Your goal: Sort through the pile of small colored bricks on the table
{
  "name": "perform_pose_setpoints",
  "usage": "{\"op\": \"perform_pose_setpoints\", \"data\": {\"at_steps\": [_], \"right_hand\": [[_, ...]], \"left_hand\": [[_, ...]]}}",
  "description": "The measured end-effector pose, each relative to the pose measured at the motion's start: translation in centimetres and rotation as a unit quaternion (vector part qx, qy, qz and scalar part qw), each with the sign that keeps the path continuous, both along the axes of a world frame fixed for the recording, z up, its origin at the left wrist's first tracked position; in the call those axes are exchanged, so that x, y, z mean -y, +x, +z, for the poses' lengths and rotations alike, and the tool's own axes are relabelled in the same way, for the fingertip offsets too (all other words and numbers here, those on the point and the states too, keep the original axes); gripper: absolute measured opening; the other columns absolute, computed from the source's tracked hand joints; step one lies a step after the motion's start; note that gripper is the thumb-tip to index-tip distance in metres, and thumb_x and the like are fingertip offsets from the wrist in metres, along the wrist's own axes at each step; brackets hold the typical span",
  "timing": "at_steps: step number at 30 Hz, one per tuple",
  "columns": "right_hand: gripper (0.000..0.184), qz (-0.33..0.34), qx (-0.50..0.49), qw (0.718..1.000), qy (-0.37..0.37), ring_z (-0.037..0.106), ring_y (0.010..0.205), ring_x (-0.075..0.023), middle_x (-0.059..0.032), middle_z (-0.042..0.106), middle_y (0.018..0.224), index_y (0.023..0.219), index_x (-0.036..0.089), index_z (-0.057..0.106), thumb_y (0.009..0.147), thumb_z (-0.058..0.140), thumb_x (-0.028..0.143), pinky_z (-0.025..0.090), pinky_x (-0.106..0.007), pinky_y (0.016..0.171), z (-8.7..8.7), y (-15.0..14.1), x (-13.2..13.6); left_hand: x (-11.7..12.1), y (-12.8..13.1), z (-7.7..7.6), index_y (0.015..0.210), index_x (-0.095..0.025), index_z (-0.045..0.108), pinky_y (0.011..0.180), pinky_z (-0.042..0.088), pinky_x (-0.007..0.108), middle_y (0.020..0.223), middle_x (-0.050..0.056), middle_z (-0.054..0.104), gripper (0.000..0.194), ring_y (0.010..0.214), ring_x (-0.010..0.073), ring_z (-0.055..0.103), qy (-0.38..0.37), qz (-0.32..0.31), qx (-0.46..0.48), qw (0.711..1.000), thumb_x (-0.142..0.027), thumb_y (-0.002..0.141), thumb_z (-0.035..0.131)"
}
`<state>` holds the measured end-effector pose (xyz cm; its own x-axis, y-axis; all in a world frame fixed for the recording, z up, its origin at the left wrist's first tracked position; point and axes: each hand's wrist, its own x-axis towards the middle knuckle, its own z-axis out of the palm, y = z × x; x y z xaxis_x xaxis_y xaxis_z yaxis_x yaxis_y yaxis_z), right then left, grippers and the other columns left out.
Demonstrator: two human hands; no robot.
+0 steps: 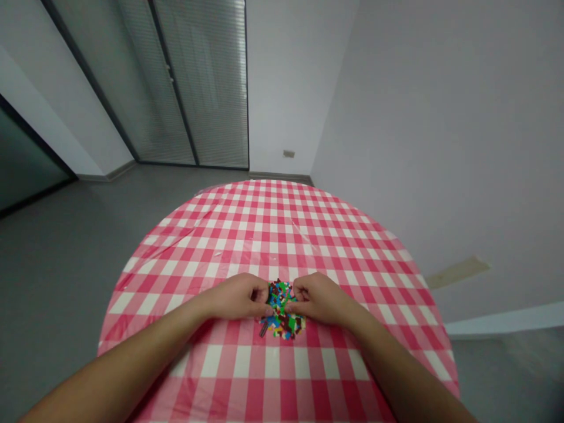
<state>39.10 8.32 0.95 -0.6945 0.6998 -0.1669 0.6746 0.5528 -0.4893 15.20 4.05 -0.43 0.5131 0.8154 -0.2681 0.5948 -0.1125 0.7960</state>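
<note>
A small heap of tiny colourful plastic pieces, like toy building bricks (280, 302), lies on the checked tablecloth; green, blue, brown, white and yellow show. My left hand (240, 298) borders the heap on its left, fingers curled in and thumb reaching the pieces. From the right, my right hand (321, 298) mirrors it, also closed, with its thumb over the heap's middle. Whatever may sit inside either hand's fingers is hidden or too small to name. A longer dark piece (263, 329) pokes out at the heap's lower left.
The round table wears a red-and-white checked plastic tablecloth (273, 223) with some creases. A pale wall (440, 129) rises close on the right. Beyond the table are glass panels with blinds (207, 88), and grey floor (57, 270) spreads at the left.
</note>
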Motion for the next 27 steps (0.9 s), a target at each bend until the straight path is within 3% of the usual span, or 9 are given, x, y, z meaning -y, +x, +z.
{"op": "perform_pose_setpoints", "data": {"at_steps": [3, 7, 11, 20, 27], "right_hand": [[0.037, 0.021, 0.007, 1.0, -0.006, 0.039, 0.052, -0.0087, 0.0052, 0.048, 0.056, 0.063, 0.018, 0.049, 0.074, 0.078, 0.037, 0.019, -0.025, 0.051, 0.0, -0.1, 0.2], [0.03, 0.024, -0.017, 1.0, 0.002, 0.043, 0.055, -0.0096, 0.0039, 0.053, 0.061, 0.068, 0.018, 0.053, 0.076, 0.077, 0.034, 0.021, -0.025, 0.052, 0.0, -0.2, 0.3], [0.023, 0.004, -0.036, 0.998, 0.046, 0.047, 0.061, -0.0116, 0.0005, 0.059, 0.068, 0.072, 0.017, 0.058, 0.079, 0.075, 0.032, 0.024, -0.025, 0.056, -0.6, -1.0, 0.5], [0.025, 0.021, -0.025, 0.998, 0.061, 0.046, 0.061, -0.0114, 0.0005, 0.059, 0.069, 0.071, 0.017, 0.058, 0.079, 0.075, 0.033, 0.023, -0.026, 0.056, -1.1, -1.2, 0.6], [0.027, 0.05, -0.046, 0.997, 0.029, 0.048, 0.062, -0.0116, 0.0007, 0.06, 0.071, 0.073, 0.018, 0.056, 0.082, 0.073, 0.038, 0.024, -0.026, 0.056, -0.6, -1.3, 1.0]], "left_hand": [[-0.8, -1.0, -0.9, 0.068, -0.018, 0.046, 0.053, 0.028, 0.023, 0.061, -0.005, 0.043, 0.032, 0.056, 0.0093, 0.035, -0.033, 0.011, 0.114, 0.993, -0.041, 0.082, 0.064], [-1.2, -1.5, -1.4, 0.067, -0.018, 0.044, 0.052, 0.025, 0.023, 0.06, -0.006, 0.037, 0.036, 0.055, 0.0085, 0.029, -0.045, 0.014, 0.166, 0.985, -0.044, 0.084, 0.063], [-0.9, -1.3, -1.1, 0.064, -0.018, 0.043, 0.051, 0.023, 0.023, 0.058, -0.006, 0.034, 0.039, 0.054, 0.0086, 0.026, -0.052, 0.013, 0.165, 0.985, -0.044, 0.085, 0.062], [-0.9, -1.3, -1.2, 0.064, -0.018, 0.043, 0.05, 0.023, 0.024, 0.058, -0.006, 0.034, 0.039, 0.054, 0.0086, 0.026, -0.047, 0.021, 0.152, 0.987, -0.045, 0.085, 0.062], [-0.8, -1.4, -1.0, 0.063, -0.017, 0.043, 0.05, 0.022, 0.024, 0.058, -0.006, 0.035, 0.041, 0.054, 0.0085, 0.027, -0.051, -0.004, 0.127, 0.991, -0.046, 0.088, 0.058]]}}
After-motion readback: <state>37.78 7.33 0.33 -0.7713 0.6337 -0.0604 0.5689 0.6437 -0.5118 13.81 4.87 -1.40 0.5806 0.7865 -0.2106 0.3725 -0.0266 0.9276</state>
